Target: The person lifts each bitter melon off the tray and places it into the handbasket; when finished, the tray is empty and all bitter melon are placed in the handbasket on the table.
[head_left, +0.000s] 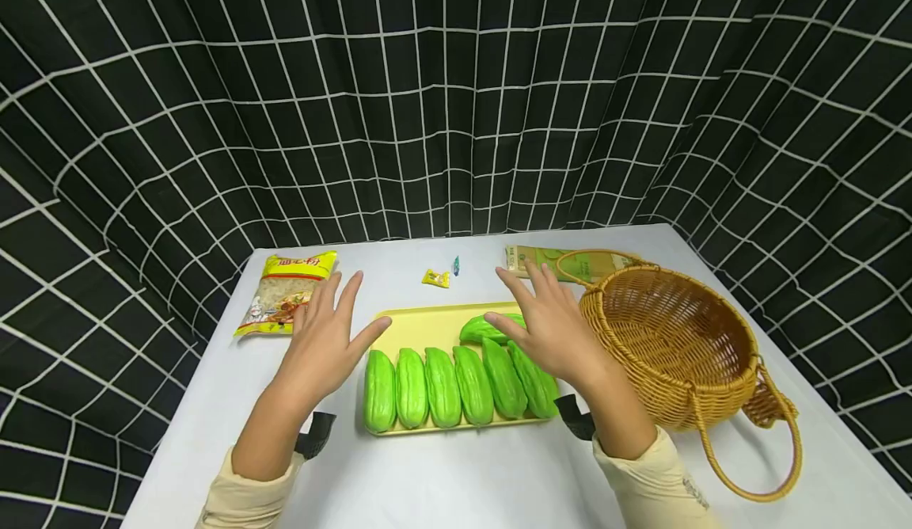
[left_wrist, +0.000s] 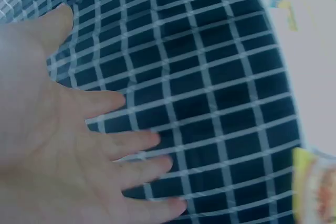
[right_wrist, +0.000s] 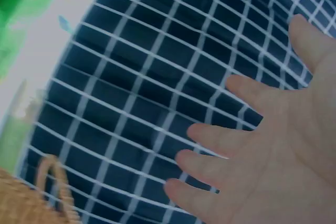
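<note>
Both hands hover over the table with fingers spread and nothing held. My left hand [head_left: 324, 347] is above the left side of a yellow tray [head_left: 420, 323], close to a bag of food [head_left: 285, 291] with a yellow and red label. Over the tray's right end is my right hand [head_left: 552, 327], beside a wicker basket [head_left: 663, 347]. Several green ridged vegetables, perhaps bitter melons [head_left: 443, 386], lie side by side in the tray. Another green vegetable [head_left: 480, 329] lies crosswise behind them, partly hidden by the right hand. Both wrist views show an extended palm, with no object touching it.
A yellow wrapped candy [head_left: 436, 278] and a small blue-green wrapped piece [head_left: 456, 265] lie behind the tray. A flat green-brown packet [head_left: 523, 260] is at the back right, partly behind the basket's handle. Black gridded cloth [head_left: 442, 117] surrounds the white table [head_left: 442, 481].
</note>
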A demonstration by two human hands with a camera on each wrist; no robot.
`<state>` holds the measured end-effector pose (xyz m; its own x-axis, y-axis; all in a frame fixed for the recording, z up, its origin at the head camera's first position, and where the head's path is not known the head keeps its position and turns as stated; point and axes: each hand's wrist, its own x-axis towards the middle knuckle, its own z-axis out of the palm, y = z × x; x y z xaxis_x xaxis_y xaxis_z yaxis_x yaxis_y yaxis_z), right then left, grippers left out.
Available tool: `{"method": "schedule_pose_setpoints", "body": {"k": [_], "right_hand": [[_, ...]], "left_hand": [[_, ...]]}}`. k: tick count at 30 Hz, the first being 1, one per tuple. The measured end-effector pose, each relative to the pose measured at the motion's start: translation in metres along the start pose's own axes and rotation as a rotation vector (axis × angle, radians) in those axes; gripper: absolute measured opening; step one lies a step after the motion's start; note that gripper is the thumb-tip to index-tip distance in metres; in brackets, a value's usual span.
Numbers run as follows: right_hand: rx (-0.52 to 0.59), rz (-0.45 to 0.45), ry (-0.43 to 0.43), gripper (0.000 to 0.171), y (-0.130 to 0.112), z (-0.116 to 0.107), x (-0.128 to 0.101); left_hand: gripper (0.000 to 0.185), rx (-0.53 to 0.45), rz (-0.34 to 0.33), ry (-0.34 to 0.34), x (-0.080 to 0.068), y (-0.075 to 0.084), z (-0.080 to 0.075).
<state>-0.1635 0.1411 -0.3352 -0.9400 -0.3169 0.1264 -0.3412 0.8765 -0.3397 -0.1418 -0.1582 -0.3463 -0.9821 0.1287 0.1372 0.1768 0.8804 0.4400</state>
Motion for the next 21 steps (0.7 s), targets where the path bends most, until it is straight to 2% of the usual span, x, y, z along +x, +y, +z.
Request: {"method": "schedule_pose_setpoints", "body": {"k": [7,12,17,21], "right_hand": [[0.055,0.054,-0.013,0.07,0.021,0.048,-0.023],[0.125,0.132,-0.06,0.066,0.029,0.07,-0.038],[0.179,0.189,-0.094,0.058,0.034,0.079,-0.047],[0.208,0.198,-0.105,0.054,0.037,0.084,-0.052]], "left_hand": [[0.066,-0.082,-0.141,-0.095,-0.022,-0.041,0.035],[0.046,-0.128,-0.217,-0.108,-0.036,-0.06,0.06],[0.038,-0.149,-0.263,-0.136,-0.045,-0.068,0.083],[0.038,-0.259,-0.315,-0.19,-0.047,-0.066,0.095]]}}
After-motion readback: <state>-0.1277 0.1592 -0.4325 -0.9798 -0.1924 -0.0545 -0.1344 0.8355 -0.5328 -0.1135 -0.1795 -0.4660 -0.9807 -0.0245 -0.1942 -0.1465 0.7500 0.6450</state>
